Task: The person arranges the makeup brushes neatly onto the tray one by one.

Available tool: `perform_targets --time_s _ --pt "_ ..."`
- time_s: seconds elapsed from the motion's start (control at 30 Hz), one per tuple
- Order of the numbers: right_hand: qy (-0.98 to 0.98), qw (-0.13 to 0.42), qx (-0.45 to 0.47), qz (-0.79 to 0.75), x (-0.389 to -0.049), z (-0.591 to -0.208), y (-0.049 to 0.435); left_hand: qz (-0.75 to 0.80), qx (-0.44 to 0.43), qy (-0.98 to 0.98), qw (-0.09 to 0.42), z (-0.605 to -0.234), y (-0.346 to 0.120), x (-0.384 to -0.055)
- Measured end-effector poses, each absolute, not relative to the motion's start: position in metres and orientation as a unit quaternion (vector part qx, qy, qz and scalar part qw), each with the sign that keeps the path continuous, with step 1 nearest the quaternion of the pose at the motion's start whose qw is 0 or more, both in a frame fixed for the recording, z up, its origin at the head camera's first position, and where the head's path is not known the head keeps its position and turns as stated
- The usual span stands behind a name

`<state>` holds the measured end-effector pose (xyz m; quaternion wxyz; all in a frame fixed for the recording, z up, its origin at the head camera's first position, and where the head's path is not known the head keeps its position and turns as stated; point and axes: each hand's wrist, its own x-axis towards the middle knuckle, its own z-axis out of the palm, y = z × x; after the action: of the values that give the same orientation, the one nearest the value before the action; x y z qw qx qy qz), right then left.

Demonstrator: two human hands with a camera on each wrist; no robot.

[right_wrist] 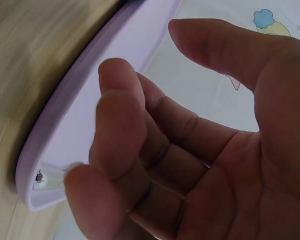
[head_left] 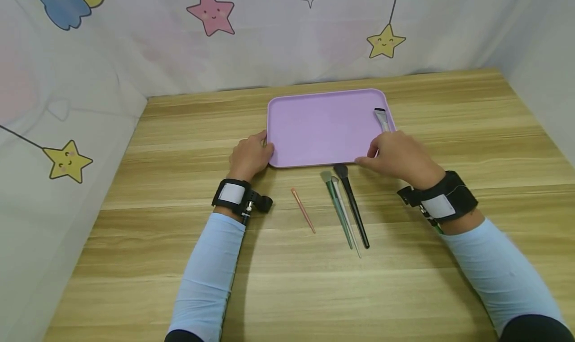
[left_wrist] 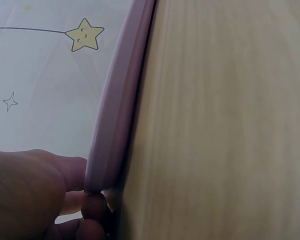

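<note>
Soft, even light brightens the room; the arms [head_left: 206, 277] lay faint shadows on the bench [head_left: 135, 262]. The right grip [right_wrist: 200, 155] looks dim against pale cloth [right_wrist: 205, 95]; the left-wrist view shows blurry wood grain.

No readable lettering in view
No word, brand or number can be read on the lilac tray [head_left: 314, 127], the makeup brushes [head_left: 354, 208] or the printed curtain [head_left: 278, 47]; the white patches [head_left: 231, 193] on the wrist straps [head_left: 460, 194] show no legible marking.

Tray [head_left: 323, 127] looks smooth plast., tbl [head_left: 287, 292] smooth wood-grain, backdrop [head_left: 269, 52] matt cloth.
</note>
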<state>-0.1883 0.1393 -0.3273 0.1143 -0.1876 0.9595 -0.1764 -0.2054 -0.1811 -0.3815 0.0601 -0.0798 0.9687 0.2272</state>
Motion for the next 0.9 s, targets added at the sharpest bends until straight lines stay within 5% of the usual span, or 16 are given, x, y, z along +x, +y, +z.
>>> perform_targets --time_s 0.9 --pt "0.949 0.138 -0.230 -0.165 -0.1786 -0.3321 0.1304 0.229 -0.081 0.968 0.058 -0.3809 -0.1823 -0.2039"
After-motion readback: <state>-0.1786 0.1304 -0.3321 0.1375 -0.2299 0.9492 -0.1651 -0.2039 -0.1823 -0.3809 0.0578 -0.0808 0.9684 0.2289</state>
